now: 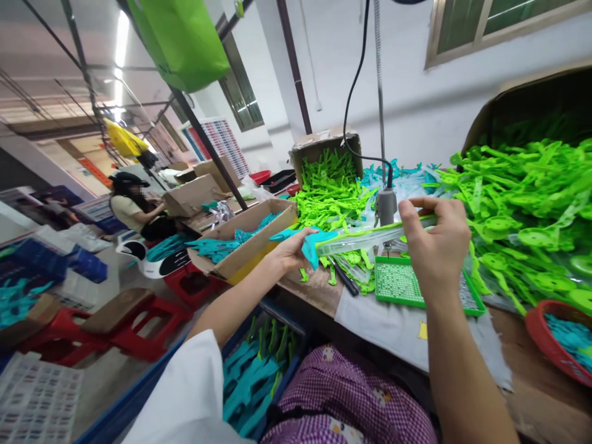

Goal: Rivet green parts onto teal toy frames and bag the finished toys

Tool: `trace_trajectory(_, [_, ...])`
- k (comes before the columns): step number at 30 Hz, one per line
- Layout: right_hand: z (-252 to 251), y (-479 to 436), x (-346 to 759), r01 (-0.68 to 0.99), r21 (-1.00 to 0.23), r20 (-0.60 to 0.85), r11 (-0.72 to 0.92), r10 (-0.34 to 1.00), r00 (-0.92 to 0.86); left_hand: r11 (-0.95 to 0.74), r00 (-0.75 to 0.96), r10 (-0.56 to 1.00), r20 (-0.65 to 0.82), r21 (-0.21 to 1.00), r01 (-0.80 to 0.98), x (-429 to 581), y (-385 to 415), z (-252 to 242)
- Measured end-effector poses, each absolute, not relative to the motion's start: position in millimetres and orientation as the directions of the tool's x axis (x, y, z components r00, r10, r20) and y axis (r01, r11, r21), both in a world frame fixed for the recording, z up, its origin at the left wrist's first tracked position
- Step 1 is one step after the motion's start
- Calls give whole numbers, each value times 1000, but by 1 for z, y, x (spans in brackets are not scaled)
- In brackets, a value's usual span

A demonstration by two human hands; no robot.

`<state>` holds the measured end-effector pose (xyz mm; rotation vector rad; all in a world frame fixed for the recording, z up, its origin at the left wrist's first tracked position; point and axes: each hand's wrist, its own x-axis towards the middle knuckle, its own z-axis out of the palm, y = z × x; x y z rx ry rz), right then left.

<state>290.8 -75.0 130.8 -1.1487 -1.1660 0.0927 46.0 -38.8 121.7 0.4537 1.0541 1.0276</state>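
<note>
My left hand (291, 250) is closed on the teal end (309, 242) of a long plastic toy piece. My right hand (437, 243) pinches the other end of the same piece, a green strip in a clear sleeve (370, 239), held level above the workbench. Under it lies a green tray of small screws (402, 283). A hanging power screwdriver (385, 206) dangles on its black cable just behind the piece.
Heaps of green plastic parts (522, 209) fill the right and back of the bench. A cardboard box of teal parts (240, 240) stands at left, a red basket (562, 339) at right. Red stools (134, 320) stand on the floor. A seated person (134, 206) works at far left.
</note>
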Motion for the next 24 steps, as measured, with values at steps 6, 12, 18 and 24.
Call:
trace_trajectory(6, [134,-82,283,518,-725,683,454,572,454,496,96,854,-512,744,-446,39,-43,123])
trace_trajectory(12, [137,-88,279,531,-735,665,421,597,448,507,109,849,-516,742,-439,32,-45,120])
trace_trajectory(18, [136,-87,281,551,-728,672,408,584,455,496,118,858,-499,749,-440,35,-44,120])
trace_trajectory(24, [138,-95,272,588,-706,688,395,578,438,481,104,867,-488,760,-438,29,-50,120])
